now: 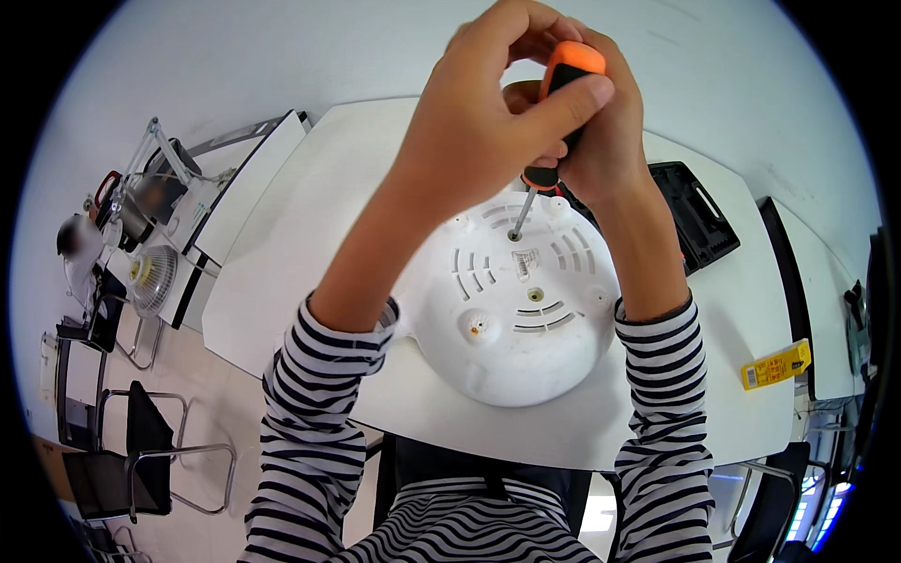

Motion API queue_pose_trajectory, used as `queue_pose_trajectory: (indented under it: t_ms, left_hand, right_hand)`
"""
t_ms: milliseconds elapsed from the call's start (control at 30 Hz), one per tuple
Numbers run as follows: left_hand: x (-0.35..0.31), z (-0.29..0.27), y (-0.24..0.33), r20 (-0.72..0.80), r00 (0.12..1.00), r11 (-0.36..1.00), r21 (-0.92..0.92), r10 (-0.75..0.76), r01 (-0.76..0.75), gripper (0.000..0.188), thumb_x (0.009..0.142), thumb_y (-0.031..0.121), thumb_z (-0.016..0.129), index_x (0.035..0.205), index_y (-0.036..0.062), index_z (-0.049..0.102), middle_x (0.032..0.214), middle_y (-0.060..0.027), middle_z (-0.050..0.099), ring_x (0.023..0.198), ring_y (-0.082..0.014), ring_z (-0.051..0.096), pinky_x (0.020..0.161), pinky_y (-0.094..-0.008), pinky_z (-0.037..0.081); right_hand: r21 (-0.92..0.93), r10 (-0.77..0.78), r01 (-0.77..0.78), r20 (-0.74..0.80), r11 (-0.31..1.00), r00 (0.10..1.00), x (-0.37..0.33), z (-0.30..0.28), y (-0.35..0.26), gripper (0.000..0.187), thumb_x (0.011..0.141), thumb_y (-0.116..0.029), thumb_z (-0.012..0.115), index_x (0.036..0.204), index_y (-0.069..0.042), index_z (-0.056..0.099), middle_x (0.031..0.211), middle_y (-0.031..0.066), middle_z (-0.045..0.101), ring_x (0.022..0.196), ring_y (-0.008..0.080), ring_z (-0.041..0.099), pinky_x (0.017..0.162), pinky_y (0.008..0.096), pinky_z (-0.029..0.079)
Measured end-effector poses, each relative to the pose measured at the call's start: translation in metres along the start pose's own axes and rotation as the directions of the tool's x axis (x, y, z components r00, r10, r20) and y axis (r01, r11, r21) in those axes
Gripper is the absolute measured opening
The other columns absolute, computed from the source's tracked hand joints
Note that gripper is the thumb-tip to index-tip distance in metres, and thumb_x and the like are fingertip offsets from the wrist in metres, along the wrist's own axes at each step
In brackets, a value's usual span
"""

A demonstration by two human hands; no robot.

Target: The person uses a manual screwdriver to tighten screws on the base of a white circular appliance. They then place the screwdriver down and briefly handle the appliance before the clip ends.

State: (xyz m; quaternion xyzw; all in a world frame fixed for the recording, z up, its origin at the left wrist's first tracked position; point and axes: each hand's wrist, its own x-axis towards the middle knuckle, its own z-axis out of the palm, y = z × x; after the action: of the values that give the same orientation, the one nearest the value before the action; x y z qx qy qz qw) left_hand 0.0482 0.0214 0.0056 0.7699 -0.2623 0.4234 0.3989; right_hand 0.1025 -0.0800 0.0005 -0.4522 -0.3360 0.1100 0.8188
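Observation:
An upturned round white plastic housing (554,371), with vent slots, raised feet and recessed screw holes, lies on the white table (310,310) in front of me. The orange-and-black screwdriver (574,58) leans over it, its metal shaft reaching down into the upper recessed hole. My left hand (460,131) is closed around the handle from the left, thumb laid across it. On the right side, my right hand (612,141) also grips the handle; its fingers are partly hidden behind the left hand. The tip of the screwdriver is sunk in the hole and not visible.
Behind my right forearm lies an open black tool case (699,220). A yellow package (776,364) rests near the table's right edge. At left are a side table with a desk lamp (155,150), a fan (152,280), black chairs (145,450) and another person (80,246).

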Motion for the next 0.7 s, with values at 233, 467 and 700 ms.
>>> queue_pose_trajectory:
  t_ms: [233,467,700]
  left_hand:
    - [-0.010,-0.020,0.031,0.136,0.990,0.996,0.087,-0.026,0.014,0.044,0.084,0.017,0.062,0.120,-0.0034,0.047,0.107,-0.0138,0.058,0.102,-0.0195,0.055,0.091,-0.0320,0.041]
    - [-0.005,-0.018,0.009,-0.081,0.993,0.993,0.071,-0.085,0.091,0.033,0.077,0.011,0.070,0.098,-0.0012,0.048,0.088,-0.0098,0.057,0.083,-0.0147,0.055,0.077,-0.0284,0.045]
    - [-0.012,-0.007,-0.002,-0.111,0.987,0.971,0.225,0.114,-0.086,0.034,0.080,0.014,0.069,0.101,-0.0006,0.046,0.096,-0.0108,0.049,0.092,-0.0161,0.050,0.081,-0.0283,0.041]
  right_hand:
    - [0.167,0.453,-0.592,0.493,0.788,0.743,0.019,-0.015,-0.003,0.064,0.084,-0.070,0.033,0.072,-0.010,0.051,0.047,0.0030,0.043,0.033,0.0120,0.037,0.030,0.0232,0.027]
    - [0.007,0.120,-0.122,0.123,0.993,0.985,0.002,-0.003,0.014,0.049,0.094,-0.044,0.031,0.107,-0.001,0.052,0.085,0.0079,0.060,0.068,0.0144,0.056,0.056,0.0275,0.046]
    - [-0.085,0.058,-0.046,0.136,0.995,0.989,-0.005,-0.003,0.012,0.051,0.092,-0.048,0.027,0.079,-0.006,0.054,0.069,0.0040,0.055,0.058,0.0115,0.050,0.049,0.0244,0.038]
